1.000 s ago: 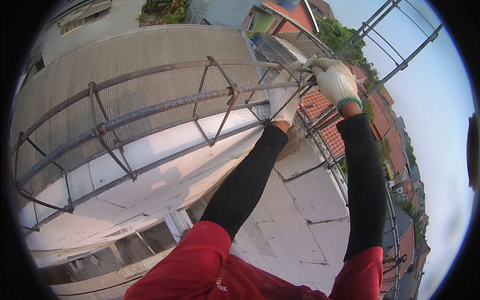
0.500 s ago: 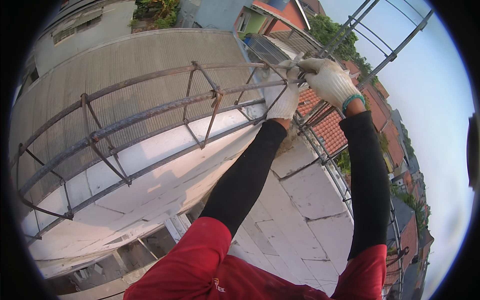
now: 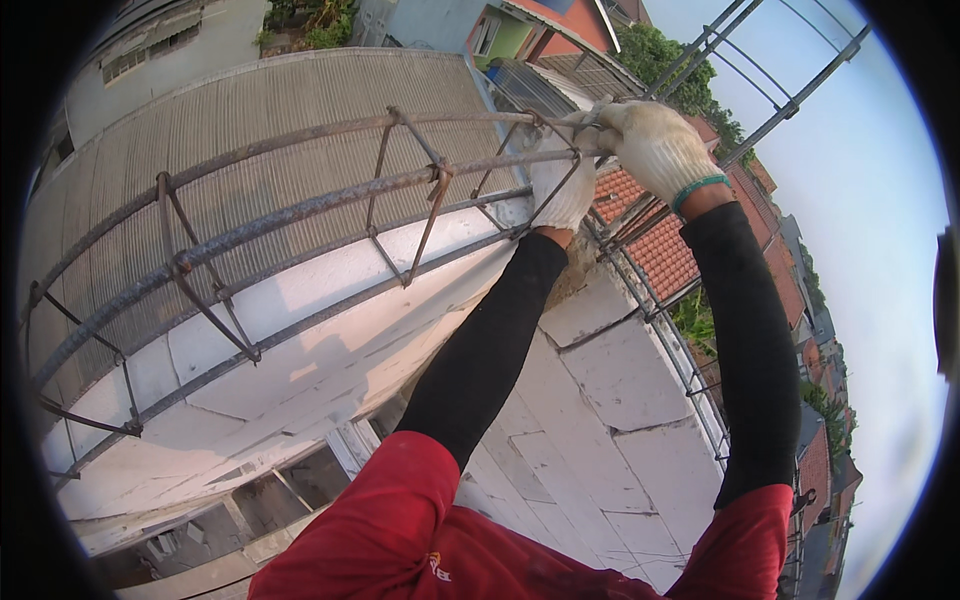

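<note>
A long rebar cage (image 3: pixel 300 222) of rusty bars and bent stirrups stretches from the left toward my hands, curved by the lens. My left hand (image 3: pixel 562 190), in a whitish knit glove, is at its right end, behind the front bars. Its fingers are closed around the bars there and partly hidden. My right hand (image 3: pixel 660 145), gloved alike with a green cuff edge, is closed on the bar ends from the right. The fingers of both hands meet, and whether a tie wire is between them cannot be seen.
Below the cage runs a white block wall (image 3: pixel 350 310), meeting another block wall (image 3: pixel 620 390) at a corner. A second rebar cage (image 3: pixel 670 335) runs along that wall's right side. Upright rebar (image 3: pixel 790 108) rises at the upper right. A corrugated roof (image 3: pixel 290 100) lies beyond.
The cage's right end and the left hand sit slightly higher in the picture. My right hand has turned a little, and its forearm has shifted right. Both hands stay at the bar ends.
</note>
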Available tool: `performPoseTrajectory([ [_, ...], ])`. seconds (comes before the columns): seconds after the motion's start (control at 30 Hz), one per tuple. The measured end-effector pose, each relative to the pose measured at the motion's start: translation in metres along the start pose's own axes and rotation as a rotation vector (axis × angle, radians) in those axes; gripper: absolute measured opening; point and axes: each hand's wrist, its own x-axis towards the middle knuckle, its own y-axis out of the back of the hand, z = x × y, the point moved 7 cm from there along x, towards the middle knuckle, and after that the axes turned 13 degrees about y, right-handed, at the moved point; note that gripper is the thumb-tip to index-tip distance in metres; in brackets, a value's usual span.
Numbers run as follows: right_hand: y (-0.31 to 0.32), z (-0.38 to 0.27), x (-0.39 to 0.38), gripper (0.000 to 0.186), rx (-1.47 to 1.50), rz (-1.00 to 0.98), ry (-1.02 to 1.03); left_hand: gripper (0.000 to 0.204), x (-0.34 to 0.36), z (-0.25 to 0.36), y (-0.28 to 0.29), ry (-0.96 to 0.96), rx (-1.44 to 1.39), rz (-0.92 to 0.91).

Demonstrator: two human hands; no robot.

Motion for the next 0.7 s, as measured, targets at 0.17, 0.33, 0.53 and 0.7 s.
performPoseTrajectory([
  [0.17, -0.001, -0.003, -0.001, 0.028, -0.116, -0.017, -0.010, 0.042, 0.006, -0.022, -0.004, -0.008, 0.027, 0.005],
  [0.33, -0.006, -0.003, 0.000, 0.025, -0.255, 0.039, 0.072, 0.027, 0.008, -0.026, -0.001, -0.088, 0.081, 0.129],
  [0.53, -0.007, 0.005, 0.022, 0.026, -0.132, 0.047, -0.011, 0.025, 0.009, -0.027, 0.004, -0.115, 0.162, 0.104],
  [0.7, -0.030, 0.007, 0.036, 0.016, -0.510, -0.150, 0.464, 0.025, 0.006, -0.032, -0.004, -0.112, 0.174, 0.113],
])
